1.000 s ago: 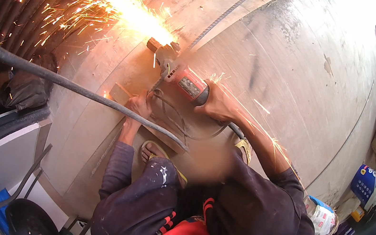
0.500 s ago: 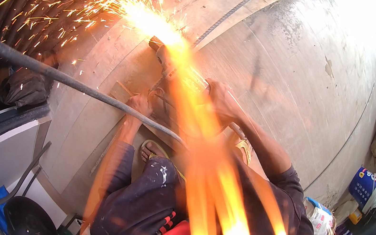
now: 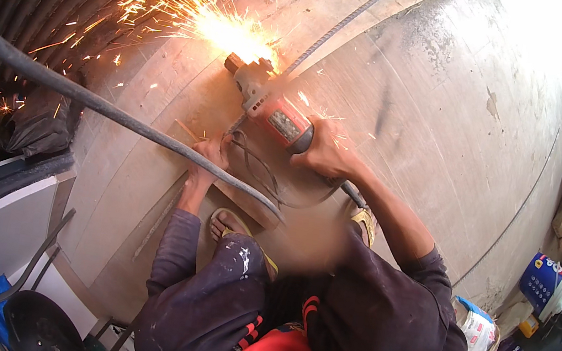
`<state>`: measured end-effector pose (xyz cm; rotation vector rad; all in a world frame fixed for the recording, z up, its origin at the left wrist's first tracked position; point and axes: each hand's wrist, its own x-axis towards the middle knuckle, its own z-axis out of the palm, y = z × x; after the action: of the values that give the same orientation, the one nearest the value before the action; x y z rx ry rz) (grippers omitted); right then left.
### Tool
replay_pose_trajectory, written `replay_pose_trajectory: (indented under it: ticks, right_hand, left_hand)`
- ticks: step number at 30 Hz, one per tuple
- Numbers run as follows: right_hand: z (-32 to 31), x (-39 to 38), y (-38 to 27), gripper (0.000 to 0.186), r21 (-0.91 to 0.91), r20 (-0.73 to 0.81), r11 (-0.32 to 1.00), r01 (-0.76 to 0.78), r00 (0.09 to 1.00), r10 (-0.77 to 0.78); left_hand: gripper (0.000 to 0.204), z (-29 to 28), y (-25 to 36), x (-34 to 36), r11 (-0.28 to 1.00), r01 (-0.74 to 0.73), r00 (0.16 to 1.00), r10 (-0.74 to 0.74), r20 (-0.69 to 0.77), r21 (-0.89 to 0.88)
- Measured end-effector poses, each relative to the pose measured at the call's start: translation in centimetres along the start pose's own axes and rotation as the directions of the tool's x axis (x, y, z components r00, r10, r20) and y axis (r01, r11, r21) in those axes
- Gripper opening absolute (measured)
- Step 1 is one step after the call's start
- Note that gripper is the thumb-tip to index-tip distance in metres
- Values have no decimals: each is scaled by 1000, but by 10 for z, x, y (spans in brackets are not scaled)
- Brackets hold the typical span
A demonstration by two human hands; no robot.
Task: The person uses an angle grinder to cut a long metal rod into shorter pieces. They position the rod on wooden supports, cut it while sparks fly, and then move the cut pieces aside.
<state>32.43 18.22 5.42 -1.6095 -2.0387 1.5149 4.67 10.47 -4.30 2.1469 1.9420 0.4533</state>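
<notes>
My right hand (image 3: 332, 147) is wrapped round the rear body of a red and grey angle grinder (image 3: 287, 123). Bright sparks (image 3: 232, 34) burst from its head and stream to the upper left; the glare hides the disc. A ribbed steel bar (image 3: 341, 27) slants down from the top and passes beneath the grinder. My left hand (image 3: 212, 154) is closed low on the floor, on the near end of this bar, partly behind a dark grey rod or cable. A thin black cord (image 3: 255, 154) loops between my hands.
The dark grey rod or cable (image 3: 123, 126) crosses the left side close to view. My sandalled foot (image 3: 227, 225) is near my left hand. A white panel (image 3: 5, 219) and a dark bag (image 3: 39, 131) lie left. At right are a blue bucket (image 3: 541, 278) and a white sack (image 3: 475, 328).
The large orange streaks that crossed my lap and the grinder are gone, so the grinder body shows clearly. Sparks still fly to the upper left; both hands stay nearly in place.
</notes>
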Motion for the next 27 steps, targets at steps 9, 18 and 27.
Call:
replay_pose_trajectory:
  ticks: [9, 18, 27]
  right_hand:
    - [7, 3, 10, 57, 24, -20, 1000, 19, 1000, -19]
    - [8, 4, 10, 52, 47, -20, 998, 35, 999, -34]
    - [7, -1, 12, 54, 37, -29, 998, 51, 998, -50]
  left_hand:
    - [29, 8, -8, -1, 995, -50, 996, 43, -77, -90]
    - [36, 0, -6, 1, 995, 52, 997, -48, 53, -83]
    - [30, -1, -5, 2, 996, -47, 997, 43, -56, -73]
